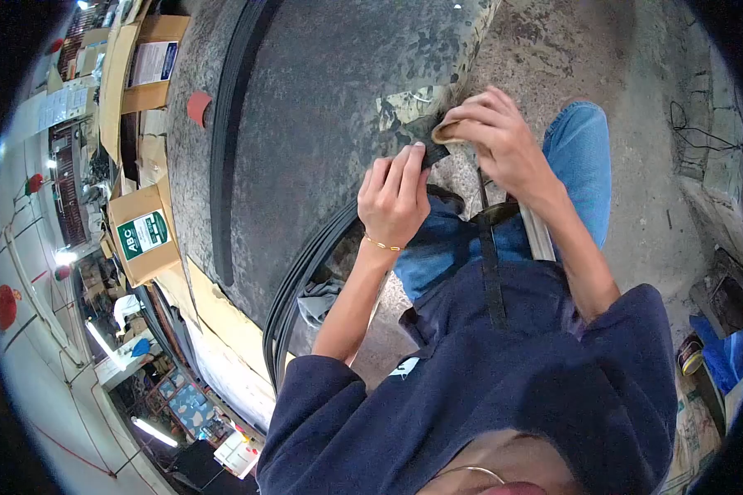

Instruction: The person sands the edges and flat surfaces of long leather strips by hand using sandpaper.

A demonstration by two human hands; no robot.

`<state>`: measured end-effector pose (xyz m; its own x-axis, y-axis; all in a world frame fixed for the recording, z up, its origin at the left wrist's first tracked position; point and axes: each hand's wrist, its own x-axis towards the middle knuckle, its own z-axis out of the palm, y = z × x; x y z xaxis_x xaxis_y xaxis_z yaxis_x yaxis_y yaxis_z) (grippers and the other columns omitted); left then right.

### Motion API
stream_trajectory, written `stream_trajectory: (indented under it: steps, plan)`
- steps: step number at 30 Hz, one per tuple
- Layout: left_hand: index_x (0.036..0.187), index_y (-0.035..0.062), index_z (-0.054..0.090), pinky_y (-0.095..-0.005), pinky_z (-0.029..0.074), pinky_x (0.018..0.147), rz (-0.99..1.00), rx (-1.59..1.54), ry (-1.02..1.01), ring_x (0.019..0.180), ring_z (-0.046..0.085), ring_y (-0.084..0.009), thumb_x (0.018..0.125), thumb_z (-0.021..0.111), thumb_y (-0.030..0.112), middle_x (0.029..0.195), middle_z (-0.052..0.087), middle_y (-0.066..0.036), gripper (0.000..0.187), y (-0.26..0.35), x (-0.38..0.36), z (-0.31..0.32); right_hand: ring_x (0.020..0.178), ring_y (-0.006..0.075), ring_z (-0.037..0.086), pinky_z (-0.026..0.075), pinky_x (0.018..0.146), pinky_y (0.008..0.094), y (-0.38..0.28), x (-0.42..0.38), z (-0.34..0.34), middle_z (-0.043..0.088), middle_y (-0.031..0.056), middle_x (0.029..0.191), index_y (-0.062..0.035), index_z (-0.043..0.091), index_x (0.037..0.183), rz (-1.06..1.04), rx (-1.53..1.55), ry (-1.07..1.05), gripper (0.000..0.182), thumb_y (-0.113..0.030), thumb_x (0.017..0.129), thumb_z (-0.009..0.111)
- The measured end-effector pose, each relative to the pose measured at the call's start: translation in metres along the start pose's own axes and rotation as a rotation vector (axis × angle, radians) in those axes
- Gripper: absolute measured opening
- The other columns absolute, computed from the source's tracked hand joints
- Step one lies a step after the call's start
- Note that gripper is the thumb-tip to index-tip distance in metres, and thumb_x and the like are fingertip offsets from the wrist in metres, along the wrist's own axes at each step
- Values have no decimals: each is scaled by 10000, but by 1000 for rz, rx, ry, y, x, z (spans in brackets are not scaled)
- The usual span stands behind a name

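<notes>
My left hand (392,196), with a thin bracelet at its wrist, is closed around the end of a bundle of black strips (309,256). A short dark end (437,154) pokes out past its fingertips. Just to the right, my right hand (504,144) pinches a folded tan piece (447,130), its edge curling beyond the fingers and close to that dark end. Both hands are over the near edge of a worn dark tabletop (322,91), above my lap.
More long black strips (227,165) lie curved across the tabletop. A small red piece (198,108) rests beside them. Cardboard boxes (144,235) line the far left side. A grey cloth (318,302) hangs below my left forearm. Concrete floor (644,165) stretches to the right.
</notes>
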<state>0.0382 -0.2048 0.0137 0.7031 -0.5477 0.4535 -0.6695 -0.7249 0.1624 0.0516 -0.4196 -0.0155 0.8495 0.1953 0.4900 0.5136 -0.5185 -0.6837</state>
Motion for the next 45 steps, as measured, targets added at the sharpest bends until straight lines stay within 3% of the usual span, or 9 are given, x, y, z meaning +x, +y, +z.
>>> stream_trajectory:
  steps: [9, 17, 19, 29, 32, 35, 41, 43, 45]
  plan:
    - [1161, -43, 684, -388, 543, 741, 24, 52, -3, 832, 654, -304, 808, 709, 26, 1017, 698, -142, 360, -2, -2, 1, 1087, 248, 606, 403, 1102, 467, -8, -8, 2, 700, 31, 1103, -110, 760, 1035, 17, -76, -3, 331, 8, 749, 642]
    - [1210, -58, 658, -392, 528, 742, 42, 131, -40, 888, 649, -308, 851, 685, 88, 1055, 675, -145, 389, -3, -1, 1, 1090, 264, 589, 450, 1024, 419, -7, 1, 5, 680, 35, 1117, -79, 743, 1057, -48, -74, -18, 302, -41, 764, 679]
    - [1224, -59, 650, -392, 527, 742, 36, 150, -47, 898, 648, -308, 856, 682, 93, 1064, 672, -147, 399, -4, 1, 0, 1093, 271, 592, 460, 1009, 425, 2, 3, 3, 677, 40, 1121, -66, 730, 1039, 58, -147, -61, 303, -34, 742, 685]
    - [1231, -62, 645, -393, 529, 743, 56, 149, -59, 892, 653, -304, 843, 694, 84, 1073, 676, -147, 418, -4, 1, 0, 1053, 258, 588, 463, 950, 389, -15, 13, -3, 678, 32, 1101, -62, 721, 1023, -38, -76, -3, 274, -13, 779, 606]
    - [1228, -63, 648, -393, 532, 740, 65, 146, -36, 896, 657, -302, 836, 701, 86, 1073, 681, -145, 423, -5, 1, 0, 1061, 250, 587, 462, 946, 388, -3, 10, -5, 672, 34, 1084, -69, 723, 1029, 77, -202, -188, 265, -53, 789, 610]
    - [1234, -60, 648, -391, 534, 739, 61, 135, -29, 905, 661, -297, 833, 705, 88, 1074, 685, -142, 432, -6, 0, 3, 1064, 251, 587, 461, 942, 390, -25, 16, -5, 670, 32, 1078, -68, 725, 1030, 16, -152, -9, 260, -65, 796, 611]
    - [1237, -60, 653, -388, 538, 745, 55, 128, -34, 914, 664, -296, 829, 702, 81, 1079, 689, -146, 435, -5, -1, 0, 1066, 247, 589, 463, 936, 389, -18, 10, -5, 672, 36, 1089, -65, 727, 1027, 107, -194, -104, 243, -77, 822, 596]
    - [1230, -65, 658, -389, 539, 750, 48, 122, -37, 918, 666, -297, 821, 698, 72, 1079, 690, -150, 434, -5, -2, 1, 1056, 253, 588, 468, 916, 395, -31, 13, -3, 673, 36, 1086, -62, 732, 1014, -40, -184, -63, 235, -75, 821, 599]
    - [1220, -67, 661, -386, 539, 751, 57, 124, -42, 912, 667, -297, 818, 696, 70, 1073, 692, -149, 425, -4, -2, -1, 1054, 252, 588, 472, 909, 398, -22, 11, -4, 673, 37, 1087, -60, 730, 1007, 35, -241, -116, 232, -65, 810, 608]
